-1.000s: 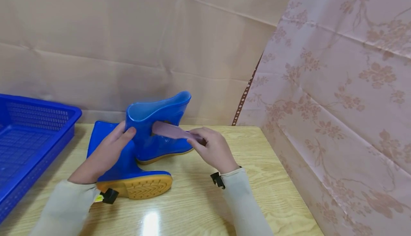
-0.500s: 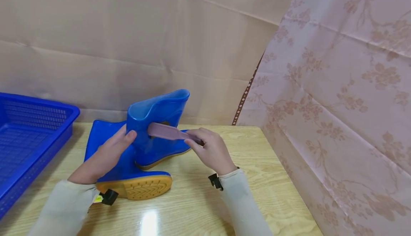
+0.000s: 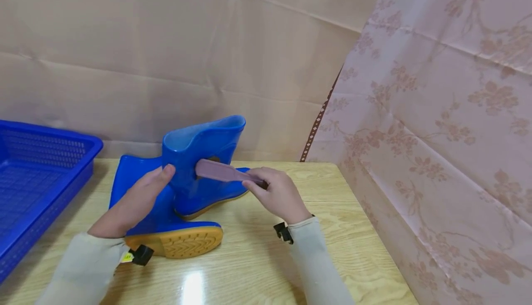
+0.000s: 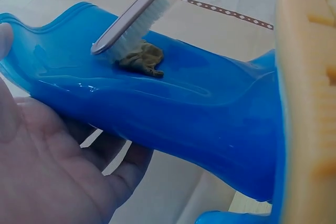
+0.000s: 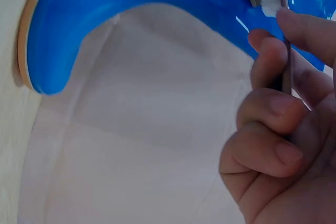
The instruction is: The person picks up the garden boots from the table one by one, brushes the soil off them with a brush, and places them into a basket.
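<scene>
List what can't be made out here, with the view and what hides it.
Head: bristles, under the brush.
Head: part of the brown patch, behind the brush.
Head: left end of basket, cut off by left edge.
Left wrist: most of right hand, cut off by top edge.

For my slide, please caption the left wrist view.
Left hand holding a blue boot, brush against its brown patch.

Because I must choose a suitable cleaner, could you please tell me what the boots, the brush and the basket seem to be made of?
Boots: glossy PVC or rubber, judging by sharp highlights; treaded, tan soles look rubbery.
Brush: probably smooth, satin plastic, evenly mauve without grain; pale, translucent bristles suggest nylon.
Basket: likely moulded plastic with a soft sheen, given its regular perforations.
</scene>
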The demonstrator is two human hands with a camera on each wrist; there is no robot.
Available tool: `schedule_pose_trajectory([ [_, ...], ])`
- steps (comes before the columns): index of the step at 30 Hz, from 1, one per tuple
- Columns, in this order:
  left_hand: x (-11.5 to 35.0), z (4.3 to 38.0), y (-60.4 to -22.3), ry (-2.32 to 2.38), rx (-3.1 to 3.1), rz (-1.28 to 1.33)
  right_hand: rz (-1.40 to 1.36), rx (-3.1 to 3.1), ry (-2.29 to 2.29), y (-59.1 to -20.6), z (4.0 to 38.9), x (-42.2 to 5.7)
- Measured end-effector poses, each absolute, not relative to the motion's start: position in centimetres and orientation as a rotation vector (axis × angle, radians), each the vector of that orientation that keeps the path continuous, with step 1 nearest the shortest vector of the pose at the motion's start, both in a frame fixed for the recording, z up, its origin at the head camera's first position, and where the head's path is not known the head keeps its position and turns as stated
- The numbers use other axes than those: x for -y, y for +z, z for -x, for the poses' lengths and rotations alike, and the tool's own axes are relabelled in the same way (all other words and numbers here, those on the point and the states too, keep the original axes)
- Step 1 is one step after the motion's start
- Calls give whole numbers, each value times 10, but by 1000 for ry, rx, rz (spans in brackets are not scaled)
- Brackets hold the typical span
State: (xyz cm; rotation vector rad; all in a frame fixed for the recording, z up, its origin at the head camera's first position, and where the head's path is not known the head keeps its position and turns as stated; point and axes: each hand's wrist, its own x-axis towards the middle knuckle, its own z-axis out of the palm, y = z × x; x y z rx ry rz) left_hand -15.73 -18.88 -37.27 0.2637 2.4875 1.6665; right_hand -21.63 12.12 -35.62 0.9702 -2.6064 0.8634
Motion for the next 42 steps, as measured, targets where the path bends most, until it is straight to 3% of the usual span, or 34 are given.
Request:
schedule_pose_trajectory([
  [21,183,158,-371,1692,-2657,-379,-979,2573,920,-358,214,-113],
  [28,184,159,-371,1693,-2657,-353,-852,2661,993,-357,215,-117],
  [42,181,157,-368,1641,-2648,-264,-884,2669,1027,-355,211,-119],
])
